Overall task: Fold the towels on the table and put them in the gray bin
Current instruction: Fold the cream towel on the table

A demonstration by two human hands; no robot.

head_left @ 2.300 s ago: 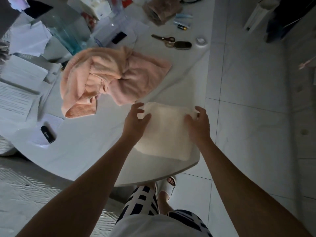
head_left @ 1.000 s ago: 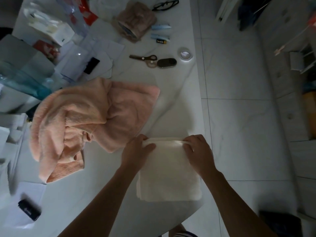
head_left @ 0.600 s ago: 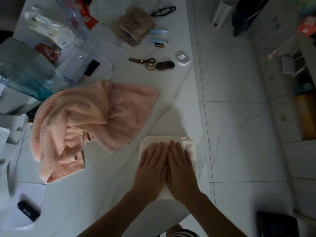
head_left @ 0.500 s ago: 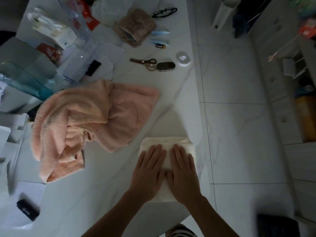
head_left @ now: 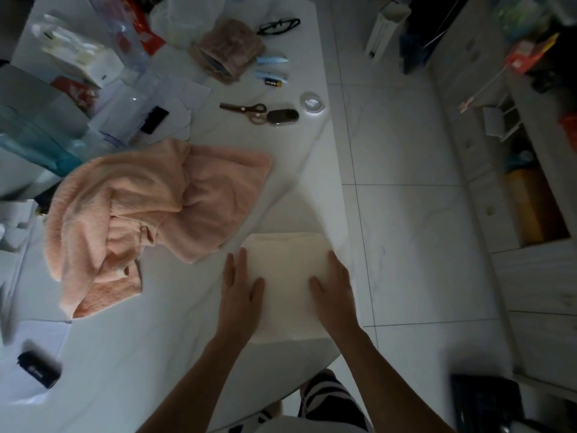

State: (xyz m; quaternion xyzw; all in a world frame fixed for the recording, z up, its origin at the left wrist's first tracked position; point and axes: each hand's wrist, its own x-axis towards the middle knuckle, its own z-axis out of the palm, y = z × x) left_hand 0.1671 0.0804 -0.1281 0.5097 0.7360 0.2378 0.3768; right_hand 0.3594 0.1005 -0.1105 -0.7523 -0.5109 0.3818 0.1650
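A folded cream towel (head_left: 285, 276) lies low and centre in the frame, near the white worktop's (head_left: 131, 364) right edge. My left hand (head_left: 240, 292) and right hand (head_left: 334, 289) rest flat on its two sides, fingers straight. A crumpled pink towel (head_left: 150, 207) lies left of centre. Scissors (head_left: 246, 109) sit further up.

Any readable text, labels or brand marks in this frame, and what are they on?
None can be read.
White box: a small dark mark, too blurred.
Red packaging: white marks, illegible.
Battery: label too small.
Dark device: faint mark, blurred.
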